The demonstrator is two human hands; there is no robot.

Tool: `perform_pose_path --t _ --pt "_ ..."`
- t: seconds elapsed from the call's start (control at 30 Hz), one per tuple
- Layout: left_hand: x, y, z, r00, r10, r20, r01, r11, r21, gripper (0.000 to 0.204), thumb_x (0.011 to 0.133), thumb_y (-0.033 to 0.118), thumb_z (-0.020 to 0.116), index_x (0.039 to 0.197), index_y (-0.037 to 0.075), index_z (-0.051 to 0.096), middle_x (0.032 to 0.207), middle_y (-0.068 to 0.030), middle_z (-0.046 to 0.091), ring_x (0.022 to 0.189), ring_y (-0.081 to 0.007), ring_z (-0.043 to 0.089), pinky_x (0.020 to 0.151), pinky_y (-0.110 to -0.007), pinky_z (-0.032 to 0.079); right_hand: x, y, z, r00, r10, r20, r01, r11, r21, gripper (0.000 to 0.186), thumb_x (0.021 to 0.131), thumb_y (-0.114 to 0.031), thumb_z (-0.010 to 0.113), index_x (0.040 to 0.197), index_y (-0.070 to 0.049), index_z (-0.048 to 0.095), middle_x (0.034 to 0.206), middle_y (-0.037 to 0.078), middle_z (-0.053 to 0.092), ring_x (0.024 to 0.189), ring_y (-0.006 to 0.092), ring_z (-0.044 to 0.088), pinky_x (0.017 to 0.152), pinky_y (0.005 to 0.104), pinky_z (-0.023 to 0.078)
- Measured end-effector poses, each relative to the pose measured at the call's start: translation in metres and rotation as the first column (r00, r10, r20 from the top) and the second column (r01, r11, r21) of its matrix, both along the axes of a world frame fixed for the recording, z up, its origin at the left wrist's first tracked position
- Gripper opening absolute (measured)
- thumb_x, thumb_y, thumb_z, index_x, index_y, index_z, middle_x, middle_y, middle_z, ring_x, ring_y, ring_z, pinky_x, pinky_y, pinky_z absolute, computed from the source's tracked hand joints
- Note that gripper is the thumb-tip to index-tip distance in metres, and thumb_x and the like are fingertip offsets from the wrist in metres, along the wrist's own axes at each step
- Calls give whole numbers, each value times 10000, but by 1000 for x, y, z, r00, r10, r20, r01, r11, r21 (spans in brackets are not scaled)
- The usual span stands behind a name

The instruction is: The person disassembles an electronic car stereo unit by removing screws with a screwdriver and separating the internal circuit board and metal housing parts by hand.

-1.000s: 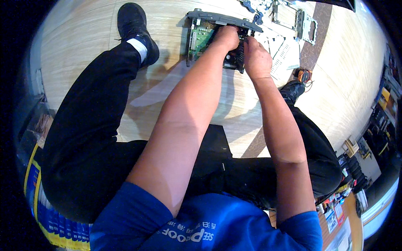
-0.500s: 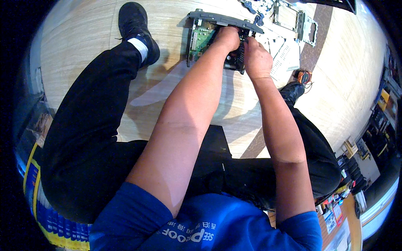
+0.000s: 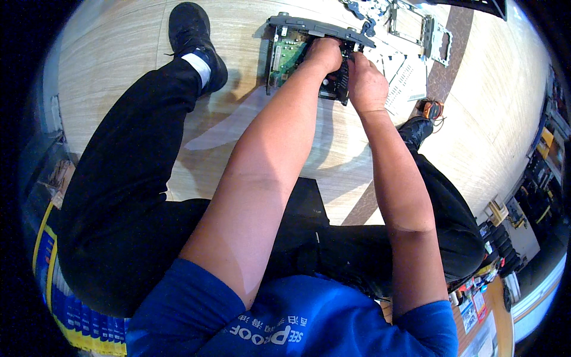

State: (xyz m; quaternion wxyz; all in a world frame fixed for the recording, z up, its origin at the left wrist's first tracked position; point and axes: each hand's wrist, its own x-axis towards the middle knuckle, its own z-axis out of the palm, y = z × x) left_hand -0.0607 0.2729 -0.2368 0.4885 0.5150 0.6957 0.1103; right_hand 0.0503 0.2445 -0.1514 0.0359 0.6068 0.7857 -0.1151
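Observation:
An opened electronic unit (image 3: 286,55) lies on the floor in front of me, with a green circuit board, a black frame and a long dark grey front panel (image 3: 321,27) along its far side. My left hand (image 3: 325,55) reaches into the middle of the unit, just behind that panel. Its fingers point down and away, so their tips are hidden. At the unit's right end is my right hand (image 3: 367,83), its fingers curled together near the panel's right end. Whatever lies between those fingertips is too small to make out.
Flat white perforated plates (image 3: 407,80) lie right of the unit, with a metal bracket frame (image 3: 437,44) beyond. Small dark parts (image 3: 360,12) are scattered at the far side. An orange and black coiled-cord device (image 3: 432,109) sits by my right shoe (image 3: 416,128); my left shoe (image 3: 190,27) is at far left.
Both hands have shifted very slightly to the right, staying at the same parts of the unit. Nothing else has visibly moved.

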Motion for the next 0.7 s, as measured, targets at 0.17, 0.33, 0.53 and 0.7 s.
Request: perform_pose_path --t 0.17,0.33,0.53,0.7 --pt "2 -1 -2 999 33 22 -33 999 -1 340 818 69 519 1126 144 639 1201 -165 578 1120 -337 549 946 -411 455 0 -1 1 1000 -20 -23 20 1000 0 210 896 -272 533 1022 -116 595 858 131 659 727 324 646 641 420 515" --pt "0 0 -3 1000 7 2 -7 1000 8 347 819 71 519 1135 153 637 1203 -168 577 1116 -340 551 950 -411 451 -2 0 3 999 -36 -22 35 999 -23 215 899 -274 529 1028 -114 593 875 137 658 735 331 645 650 427 513" --pt "0 -2 -2 999 36 36 -36 999 7 335 819 60 516 1120 142 639 1194 -171 580 1106 -346 556 946 -414 453 -4 1 4 999 -42 -16 41 998 -38 214 899 -271 528 1021 -108 596 871 147 658 737 340 644 655 431 511" --pt "0 -1 -3 1000 -1 25 1 1000 27 339 816 50 518 1122 134 636 1192 -171 581 1104 -346 556 940 -420 457 -2 0 1 999 23 -27 -22 998 52 70 874 -163 472 884 -100 499 749 121 623 684 318 645 583 430 519"
